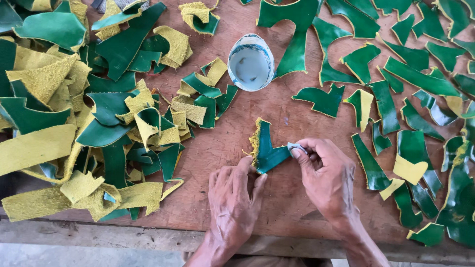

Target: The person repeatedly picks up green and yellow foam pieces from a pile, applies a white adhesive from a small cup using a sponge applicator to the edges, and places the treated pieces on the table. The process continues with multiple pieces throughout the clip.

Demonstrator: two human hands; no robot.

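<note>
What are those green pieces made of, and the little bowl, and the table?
The green piece under the left hand looks like leather: smooth, glossy green on top, fuzzy yellow suede underneath. The small bowl seems to be glazed ceramic or enamel, white and shiny, though that is uncertain. The table looks like bare, worn brown wood.

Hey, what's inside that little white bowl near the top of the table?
The white bowl shows only a pale bluish-white film or liquid coating its bottom; no solid object. What it is cannot be told.
</note>
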